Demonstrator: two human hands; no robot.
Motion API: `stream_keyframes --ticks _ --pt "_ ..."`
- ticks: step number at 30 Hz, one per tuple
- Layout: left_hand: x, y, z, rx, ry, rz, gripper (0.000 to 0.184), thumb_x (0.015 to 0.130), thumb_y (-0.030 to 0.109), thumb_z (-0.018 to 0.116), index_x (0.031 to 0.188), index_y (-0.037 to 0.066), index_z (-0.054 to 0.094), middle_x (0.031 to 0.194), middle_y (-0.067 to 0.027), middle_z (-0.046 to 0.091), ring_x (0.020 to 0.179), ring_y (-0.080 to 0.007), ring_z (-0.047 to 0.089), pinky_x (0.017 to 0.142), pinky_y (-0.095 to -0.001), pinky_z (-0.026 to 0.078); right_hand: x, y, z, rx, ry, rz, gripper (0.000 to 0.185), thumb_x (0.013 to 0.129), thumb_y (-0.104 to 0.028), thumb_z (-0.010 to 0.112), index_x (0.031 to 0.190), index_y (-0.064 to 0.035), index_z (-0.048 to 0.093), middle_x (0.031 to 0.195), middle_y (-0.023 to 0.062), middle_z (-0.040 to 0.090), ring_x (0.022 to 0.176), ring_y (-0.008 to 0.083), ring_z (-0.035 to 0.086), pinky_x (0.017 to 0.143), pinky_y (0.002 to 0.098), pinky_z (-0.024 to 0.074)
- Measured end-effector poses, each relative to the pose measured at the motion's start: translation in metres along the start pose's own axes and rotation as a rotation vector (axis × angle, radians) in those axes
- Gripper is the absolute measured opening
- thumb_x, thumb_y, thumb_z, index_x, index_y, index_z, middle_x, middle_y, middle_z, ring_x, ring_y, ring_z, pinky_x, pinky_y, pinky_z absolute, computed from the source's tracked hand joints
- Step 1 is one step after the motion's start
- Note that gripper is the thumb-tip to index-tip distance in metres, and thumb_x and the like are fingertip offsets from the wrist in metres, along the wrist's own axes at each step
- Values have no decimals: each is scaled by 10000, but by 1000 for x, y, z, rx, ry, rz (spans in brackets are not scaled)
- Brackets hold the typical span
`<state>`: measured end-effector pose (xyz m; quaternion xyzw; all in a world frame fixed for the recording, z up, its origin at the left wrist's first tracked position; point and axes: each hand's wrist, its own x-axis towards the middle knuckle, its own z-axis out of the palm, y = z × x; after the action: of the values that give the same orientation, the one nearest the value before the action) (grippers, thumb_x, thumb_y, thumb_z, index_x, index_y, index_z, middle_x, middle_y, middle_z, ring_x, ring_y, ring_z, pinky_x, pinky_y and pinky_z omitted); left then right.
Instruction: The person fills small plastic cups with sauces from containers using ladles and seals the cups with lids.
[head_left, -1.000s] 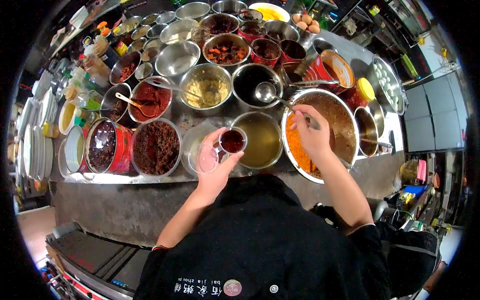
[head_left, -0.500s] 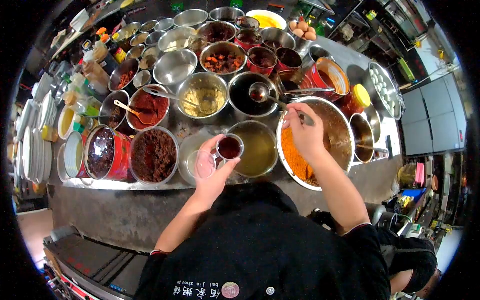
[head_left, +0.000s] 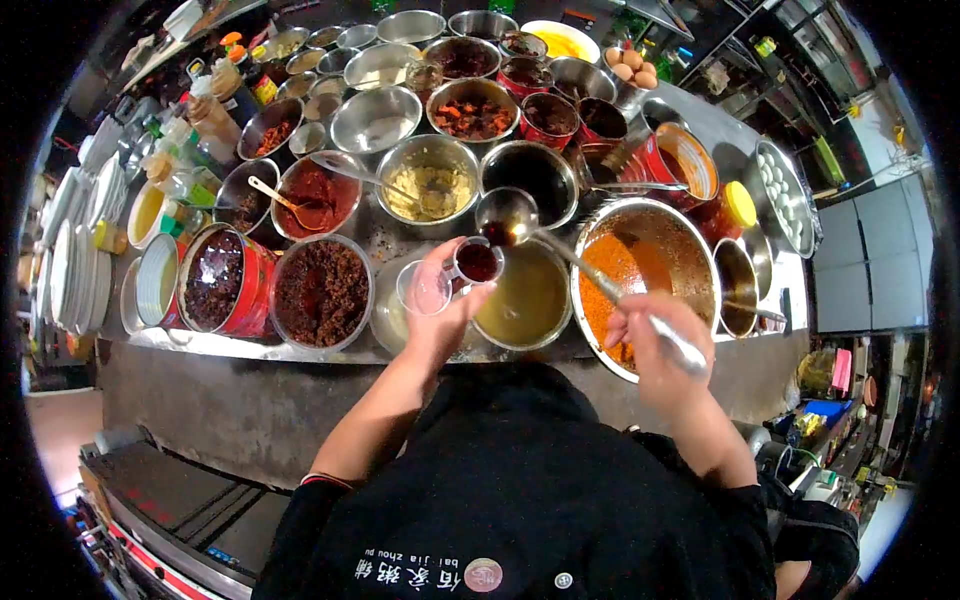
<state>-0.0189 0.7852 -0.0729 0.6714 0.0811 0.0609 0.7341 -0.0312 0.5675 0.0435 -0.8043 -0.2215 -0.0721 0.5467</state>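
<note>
My left hand (head_left: pixel 437 328) grips a small clear plastic sauce cup (head_left: pixel 478 262) holding dark red-brown liquid. Its round clear lid (head_left: pixel 424 288) stands open to the left. In my right hand (head_left: pixel 662 352) is the handle of a metal ladle (head_left: pixel 508 216), whose bowl is beside the cup's upper rim with dark liquid in it. Behind the ladle stands a steel bowl of dark liquid (head_left: pixel 530 185). Below the cup is a tub of yellowish liquid (head_left: pixel 525 305). Under my right forearm sits a large pan of orange-red oil and sediment (head_left: pixel 640 265).
Around these crowd a tub of dark chili paste (head_left: pixel 322 292), a bowl of minced garlic (head_left: pixel 430 185), a bowl of red sauce (head_left: pixel 318 195) with a spoon, and a red can (head_left: pixel 222 280). Stacked plates (head_left: pixel 78 270) stand far left; a tray of pale eggs (head_left: pixel 783 200) lies right.
The ladle has moved from over the dark-liquid bowl toward me, its bowl now at the cup. My right hand has shifted right and nearer; my view has shifted slightly.
</note>
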Motion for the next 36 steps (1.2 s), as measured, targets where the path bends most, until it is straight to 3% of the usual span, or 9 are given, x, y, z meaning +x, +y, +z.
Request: stream_keyframes --ticks 5,8,10,14,20,26,29,33,36 --pt "-3 -3 5 58 7 32 613 688 -24 702 1225 -44 408 1146 -128 553 1038 -176 545 919 -299 429 -11 -23 -8 -411 -270 -367 267 713 77 609 972 9 602 847 133 593 716 237 593 613 305 468" --pt "-3 -5 5 118 7 76 608 703 -35 691 1236 -33 398 1139 -115 556 1011 -176 559 900 -285 443 -14 -27 -16 -435 -284 -398 348 664 70 633 1003 -2 599 886 131 584 756 272 585 631 325 461" --pt "-2 -1 8 -89 -28 34 630 700 -55 683 1253 -10 386 1138 -111 551 1026 -178 553 897 -281 449 -14 -15 -18 -401 -238 -382 267 729 59 617 989 6 591 841 128 590 707 237 595 612 306 469" --pt "-5 -1 9 -53 15 76 597 693 -105 650 1231 2 415 1149 -103 528 1040 -176 543 910 -292 447 8 2 -26 161 214 68 105 901 -25 468 935 28 552 733 103 606 602 152 589 584 265 484" --pt "-20 4 7 -97 3 121 612 692 -65 683 1234 -6 405 1151 -106 516 1059 -181 530 906 -299 447 70 71 -67 37 380 298 187 897 -152 528 882 30 567 702 88 622 571 145 614 524 224 447" --pt "-32 20 10 40 25 28 606 706 -68 676 1238 -14 391 1154 -109 508 1058 -185 527 909 -296 437 136 131 -71 -64 278 489 248 872 -187 559 825 55 535 630 111 613 518 179 634 447 270 484" --pt "-33 23 13 -42 17 28 600 715 -77 663 1241 -19 380 1157 -113 502 1062 -191 522 913 -300 431 158 156 -65 -112 216 490 263 860 -172 565 819 83 516 590 129 610 491 194 634 436 282 490" --pt "-33 36 18 -31 27 28 613 720 -87 651 1255 -21 359 1159 -121 499 1057 -190 521 914 -304 429 180 160 -59 -225 143 583 333 861 -231 565 670 41 574 568 121 622 508 207 645 541 295 514" --pt "-31 38 19 -17 50 15 626 719 -97 644 1263 -23 342 1162 -127 498 1057 -191 521 911 -304 433 191 159 -60 -281 89 593 342 867 -239 553 655 29 578 548 105 618 518 188 648 567 292 515"
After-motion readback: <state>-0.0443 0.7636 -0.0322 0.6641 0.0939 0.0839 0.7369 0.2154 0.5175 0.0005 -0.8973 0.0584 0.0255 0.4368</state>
